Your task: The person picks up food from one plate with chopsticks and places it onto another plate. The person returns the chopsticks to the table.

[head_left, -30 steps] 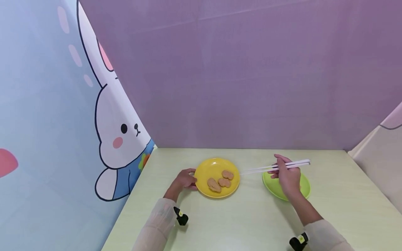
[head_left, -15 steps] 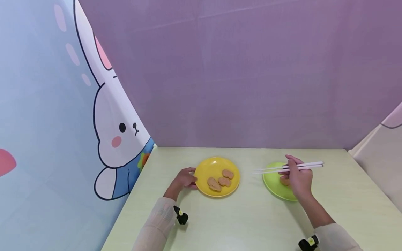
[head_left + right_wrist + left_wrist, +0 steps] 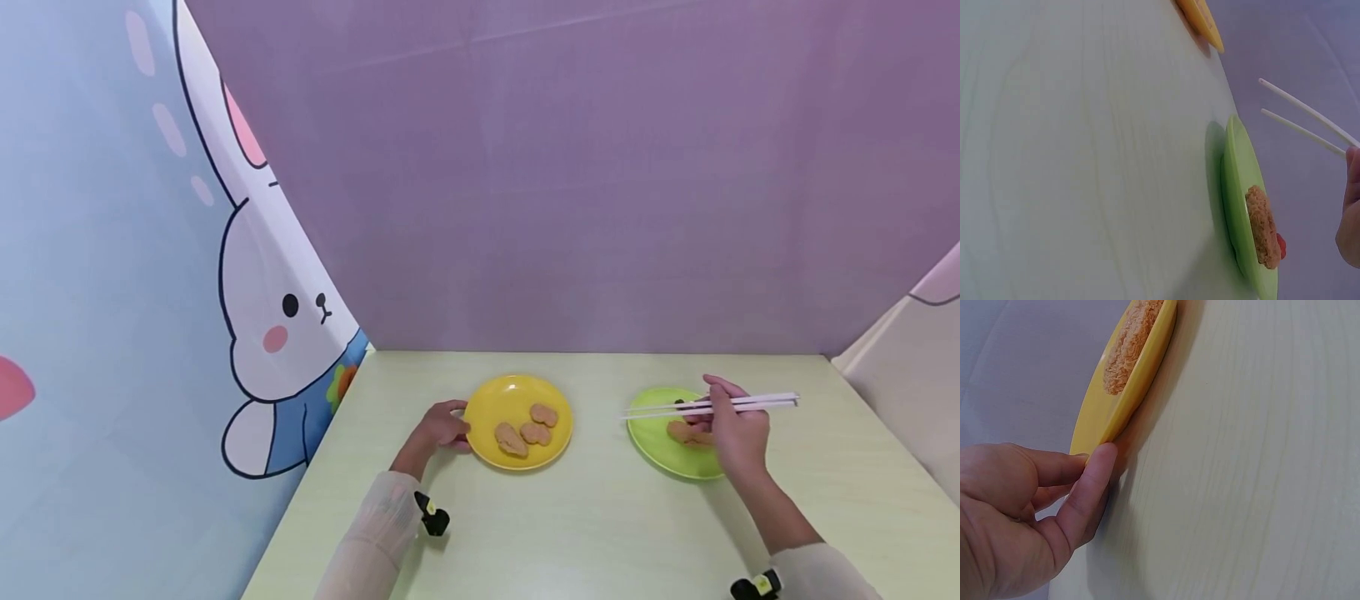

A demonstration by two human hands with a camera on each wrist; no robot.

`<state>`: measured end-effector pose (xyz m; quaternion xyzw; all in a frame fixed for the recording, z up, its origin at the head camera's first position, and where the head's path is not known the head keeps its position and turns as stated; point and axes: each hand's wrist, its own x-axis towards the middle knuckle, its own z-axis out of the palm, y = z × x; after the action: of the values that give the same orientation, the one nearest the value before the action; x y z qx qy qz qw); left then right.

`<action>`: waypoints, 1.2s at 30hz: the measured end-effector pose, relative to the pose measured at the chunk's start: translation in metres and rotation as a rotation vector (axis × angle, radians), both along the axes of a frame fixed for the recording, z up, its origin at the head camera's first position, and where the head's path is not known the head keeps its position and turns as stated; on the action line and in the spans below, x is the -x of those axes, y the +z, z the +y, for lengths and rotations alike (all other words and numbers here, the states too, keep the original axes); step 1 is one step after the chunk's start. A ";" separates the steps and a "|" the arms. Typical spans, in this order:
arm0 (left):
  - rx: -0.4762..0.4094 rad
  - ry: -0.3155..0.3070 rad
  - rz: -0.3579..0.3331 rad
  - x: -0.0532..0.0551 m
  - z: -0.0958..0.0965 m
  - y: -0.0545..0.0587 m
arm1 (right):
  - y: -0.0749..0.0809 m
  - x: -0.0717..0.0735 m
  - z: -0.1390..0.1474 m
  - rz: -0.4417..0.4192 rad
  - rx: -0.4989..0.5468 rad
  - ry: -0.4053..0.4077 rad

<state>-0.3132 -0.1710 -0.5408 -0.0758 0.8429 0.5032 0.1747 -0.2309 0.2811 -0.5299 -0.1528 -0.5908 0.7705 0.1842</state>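
Observation:
At the left, my left hand [image 3: 442, 425] pinches the rim of a yellow plate [image 3: 491, 404] between thumb and fingers. Three breaded fried chicken pieces [image 3: 512, 441] lie on that plate. My right hand [image 3: 741, 437] holds a pair of white chopsticks [image 3: 765, 401] over a green plate [image 3: 651, 446]. In the right wrist view the chopstick tips are apart, with nothing between them. Fried chicken [image 3: 686, 432] lies on the green plate, partly hidden by the right hand in the head view. A small red item [image 3: 1282, 245] shows behind it in the right wrist view.
Both plates stand on a pale wood-grain table [image 3: 555, 533], with bare tabletop between them. A purple cloth [image 3: 570, 183] hangs behind the table's far edge. At the left is a blue sheet with a rabbit print [image 3: 258, 333].
My right hand has moved right with the chopsticks, from the gap between the plates to over the green plate. More chicken there has come into view. The left hand and yellow plate stay put.

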 end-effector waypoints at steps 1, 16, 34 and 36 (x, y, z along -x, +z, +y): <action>-0.001 0.001 -0.001 0.000 0.000 0.000 | 0.001 -0.001 0.001 0.003 0.007 0.003; 0.071 -0.014 0.050 -0.001 0.000 -0.004 | 0.003 -0.012 0.022 -0.008 0.047 -0.082; 0.031 -0.002 0.021 -0.003 0.000 0.002 | -0.001 -0.028 0.049 0.048 0.080 -0.137; 0.033 -0.002 0.023 -0.004 0.000 0.002 | -0.003 -0.031 0.052 0.057 0.079 -0.133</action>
<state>-0.3094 -0.1708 -0.5384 -0.0720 0.8531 0.4899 0.1642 -0.2001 0.3332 -0.5324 -0.1768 -0.5432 0.7832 0.2456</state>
